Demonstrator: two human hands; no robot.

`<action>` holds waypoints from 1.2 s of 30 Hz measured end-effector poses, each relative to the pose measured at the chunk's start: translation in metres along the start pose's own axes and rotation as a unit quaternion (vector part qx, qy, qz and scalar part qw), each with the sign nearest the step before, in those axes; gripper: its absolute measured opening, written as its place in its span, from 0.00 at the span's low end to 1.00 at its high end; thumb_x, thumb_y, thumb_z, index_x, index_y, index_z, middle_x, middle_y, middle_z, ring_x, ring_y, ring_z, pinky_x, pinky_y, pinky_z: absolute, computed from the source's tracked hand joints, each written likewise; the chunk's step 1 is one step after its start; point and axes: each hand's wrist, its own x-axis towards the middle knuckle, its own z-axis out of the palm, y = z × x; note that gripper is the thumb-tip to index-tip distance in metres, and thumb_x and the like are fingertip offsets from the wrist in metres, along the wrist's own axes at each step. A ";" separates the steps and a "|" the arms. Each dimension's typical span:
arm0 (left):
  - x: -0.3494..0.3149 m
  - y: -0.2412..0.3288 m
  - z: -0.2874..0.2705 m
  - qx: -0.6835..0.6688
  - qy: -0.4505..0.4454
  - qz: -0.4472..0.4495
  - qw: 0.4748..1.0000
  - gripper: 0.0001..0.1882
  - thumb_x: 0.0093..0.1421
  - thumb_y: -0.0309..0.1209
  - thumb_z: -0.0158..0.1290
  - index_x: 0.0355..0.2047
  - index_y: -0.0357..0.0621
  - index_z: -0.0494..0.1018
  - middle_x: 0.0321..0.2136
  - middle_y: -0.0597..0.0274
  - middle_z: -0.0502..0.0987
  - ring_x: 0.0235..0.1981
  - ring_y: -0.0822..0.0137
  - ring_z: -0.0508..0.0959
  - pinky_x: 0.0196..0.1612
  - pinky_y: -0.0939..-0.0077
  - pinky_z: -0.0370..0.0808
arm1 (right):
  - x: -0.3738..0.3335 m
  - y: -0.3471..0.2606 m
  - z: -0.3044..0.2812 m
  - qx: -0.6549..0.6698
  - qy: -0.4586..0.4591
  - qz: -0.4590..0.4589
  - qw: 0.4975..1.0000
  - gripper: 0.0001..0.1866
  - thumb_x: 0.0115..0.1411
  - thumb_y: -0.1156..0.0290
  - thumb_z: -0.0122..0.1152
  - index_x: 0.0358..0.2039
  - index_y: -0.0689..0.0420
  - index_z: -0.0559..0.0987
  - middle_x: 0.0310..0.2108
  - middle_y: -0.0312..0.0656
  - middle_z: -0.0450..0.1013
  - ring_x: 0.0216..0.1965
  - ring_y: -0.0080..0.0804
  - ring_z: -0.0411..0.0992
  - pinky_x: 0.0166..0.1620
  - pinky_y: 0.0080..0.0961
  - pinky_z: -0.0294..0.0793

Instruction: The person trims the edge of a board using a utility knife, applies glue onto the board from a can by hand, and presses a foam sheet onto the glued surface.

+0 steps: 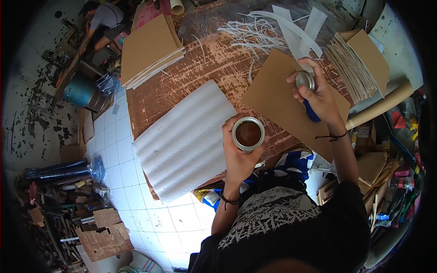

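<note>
My left hand (236, 154) is wrapped round an open metal can (248, 133). Dark brown liquid shows inside its round silvery rim. Up and to the right, my raised right hand (321, 93) grips a round metal lid (304, 81) between thumb and fingers, apart from the can. Below that hand is a dark blue object (311, 112), partly hidden, whose kind I cannot make out. Under the right hand lies a brown board (277, 91), set at an angle on the table. A white foam sheet (186, 141) lies to the left of the can.
The worn brown table (159, 98) carries stacked boards (148, 48) at the far left and another stack (357, 63) at the far right. White foam strips (257, 36) lie in a heap at the back. A cardboard tube (380, 105) juts out at right. Another person (105, 20) sits far left.
</note>
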 end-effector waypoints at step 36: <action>-0.080 0.036 -0.129 0.603 -0.111 -0.098 0.784 0.45 0.47 0.41 0.68 0.67 0.56 0.65 0.73 0.58 0.54 0.74 0.54 0.54 0.73 0.45 0.52 | -0.011 0.013 -0.003 -0.443 -0.083 -0.037 0.892 0.36 0.54 0.60 0.74 0.59 0.58 0.69 0.62 0.47 0.67 0.60 0.48 0.70 0.61 0.36 0.70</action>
